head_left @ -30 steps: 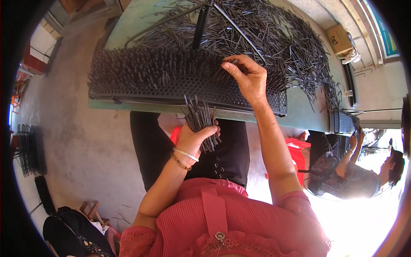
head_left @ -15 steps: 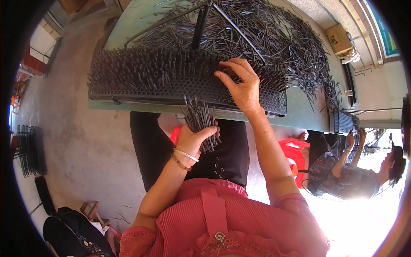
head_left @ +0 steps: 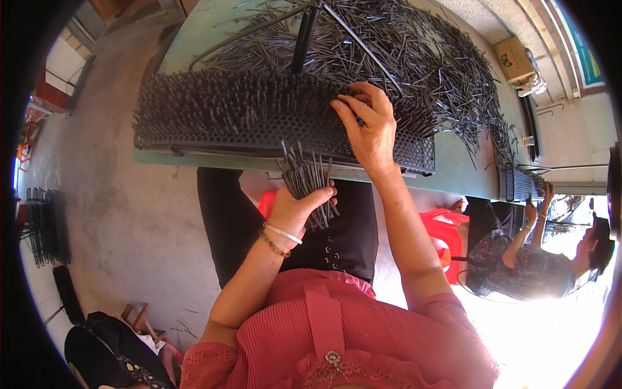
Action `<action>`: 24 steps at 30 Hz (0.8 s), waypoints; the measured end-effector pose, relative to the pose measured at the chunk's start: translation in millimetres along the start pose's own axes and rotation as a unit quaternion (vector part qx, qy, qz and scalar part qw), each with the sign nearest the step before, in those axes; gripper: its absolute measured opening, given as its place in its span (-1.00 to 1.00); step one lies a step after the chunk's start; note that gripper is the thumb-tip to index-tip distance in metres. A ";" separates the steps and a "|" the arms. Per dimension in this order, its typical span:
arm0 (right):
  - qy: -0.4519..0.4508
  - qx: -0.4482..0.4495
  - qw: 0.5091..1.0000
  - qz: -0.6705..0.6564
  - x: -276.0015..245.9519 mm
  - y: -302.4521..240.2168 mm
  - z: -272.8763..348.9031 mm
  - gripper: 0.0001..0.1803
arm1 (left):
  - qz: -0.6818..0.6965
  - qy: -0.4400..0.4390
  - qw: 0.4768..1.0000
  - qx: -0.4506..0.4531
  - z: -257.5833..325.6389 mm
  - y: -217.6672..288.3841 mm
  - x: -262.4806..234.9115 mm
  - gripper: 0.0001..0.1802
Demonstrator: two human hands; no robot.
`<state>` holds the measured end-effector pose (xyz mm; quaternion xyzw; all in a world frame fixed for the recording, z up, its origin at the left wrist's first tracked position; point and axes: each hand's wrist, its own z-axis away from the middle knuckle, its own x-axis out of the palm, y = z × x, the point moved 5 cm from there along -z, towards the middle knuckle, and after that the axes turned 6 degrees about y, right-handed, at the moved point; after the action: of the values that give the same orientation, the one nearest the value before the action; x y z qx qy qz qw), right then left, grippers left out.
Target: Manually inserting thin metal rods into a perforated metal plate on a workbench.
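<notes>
My left hand (head_left: 299,206) is closed round a bundle of thin dark rods (head_left: 310,178), held upright in front of the table edge. Over the black perforated rack (head_left: 285,135) is my right hand (head_left: 370,123), its fingers curled and pinched together among the rods standing there. What the fingertips hold, if anything, is too small to make out. Dense rows of upright dark rods (head_left: 214,104) fill the rack's left and rear holes. Along its front, left of my right hand, a band of bare holes shows.
Behind the rack a large heap of loose rods (head_left: 414,52) covers the green table (head_left: 194,32), with a metal frame (head_left: 300,42) standing over it. At the right another person (head_left: 518,259) works at a similar rack (head_left: 518,185). A red plastic stool (head_left: 444,236) stands between us.
My right hand has shifted slightly, and its fingertips have closed in among the rods. The left hand and its bundle have barely moved.
</notes>
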<state>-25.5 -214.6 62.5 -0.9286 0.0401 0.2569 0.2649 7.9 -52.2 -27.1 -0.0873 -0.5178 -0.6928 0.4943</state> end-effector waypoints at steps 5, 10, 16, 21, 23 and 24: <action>-0.006 -0.051 0.996 0.068 -2.8 -7.6 1.6 -0.81 | -0.026 0.008 1.000 -0.013 -0.3 2.5 4.1 -0.80; -0.063 0.132 0.980 -0.136 -20.9 -9.8 5.2 -0.80 | -0.011 -0.009 1.000 0.017 -1.1 8.8 5.5 -0.81; -0.285 0.292 0.878 -0.251 -14.5 -11.9 39.7 -0.77 | -0.007 -0.032 0.999 0.038 -1.7 13.4 13.3 -0.78; -0.283 0.383 0.833 -0.282 -19.0 -7.3 38.3 -0.81 | -0.036 -0.033 0.999 0.020 -0.6 6.8 18.4 -0.76; -0.276 0.397 0.828 -0.282 -24.0 -7.8 32.4 -0.81 | -0.041 -0.026 0.999 0.015 -2.1 3.7 17.6 -0.76; -0.270 0.411 0.824 -0.281 -26.6 -5.2 30.6 -0.81 | -0.043 -0.023 0.999 0.012 -2.6 2.9 17.6 -0.76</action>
<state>-61.4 -196.1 55.9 -0.5979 -0.1938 0.3719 0.6831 2.4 -64.7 -15.3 -0.0745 -0.5406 -0.7050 0.4530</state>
